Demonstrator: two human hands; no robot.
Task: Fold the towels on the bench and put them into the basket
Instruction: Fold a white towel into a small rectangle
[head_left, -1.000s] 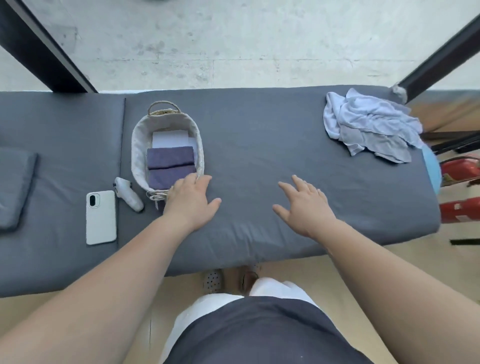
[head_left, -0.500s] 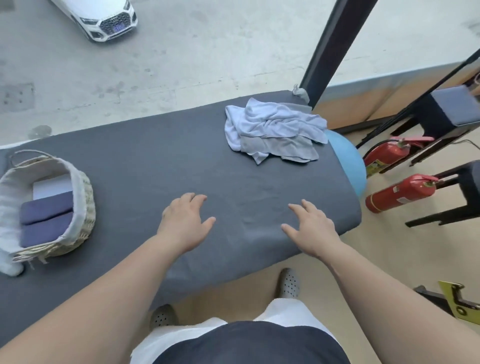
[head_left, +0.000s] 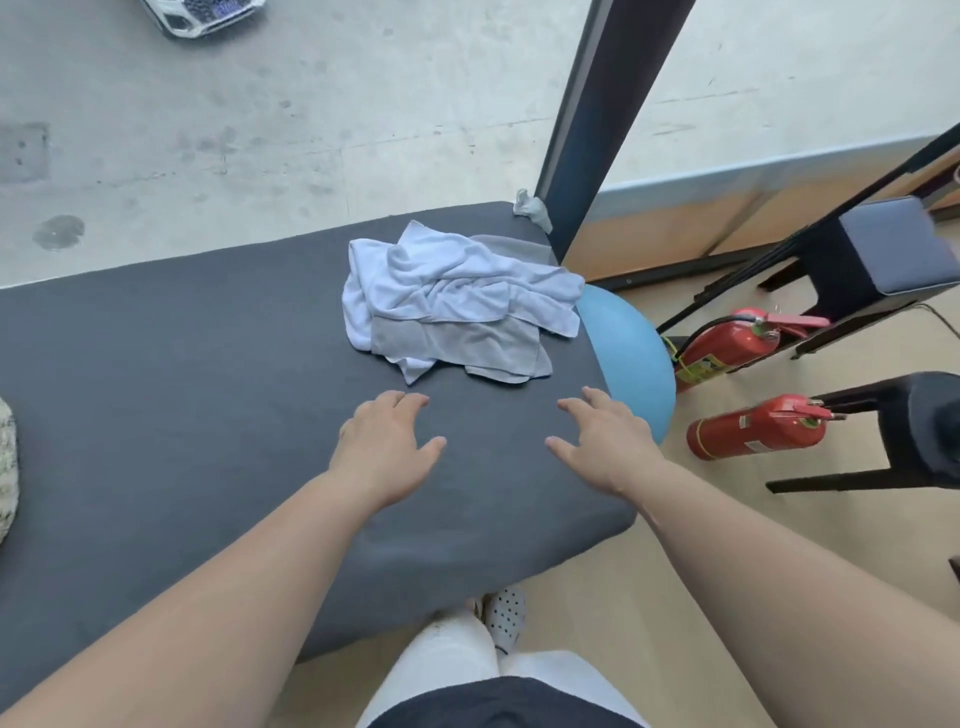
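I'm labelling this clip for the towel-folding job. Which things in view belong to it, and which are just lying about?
Belong to the job: crumpled towels, bench, basket (only its edge shows), left hand, right hand.

Just lying about: blue ball, upper fire extinguisher, lower fire extinguisher, padded stool, car.

towels (head_left: 457, 306): pale blue, one grey beneath
desk (head_left: 182, 389): plain dark grey
ball (head_left: 628, 353): light blue
fire extinguishers (head_left: 758, 426): red
shoe (head_left: 504, 613): white, dotted holes
floor (head_left: 582, 597): light tan
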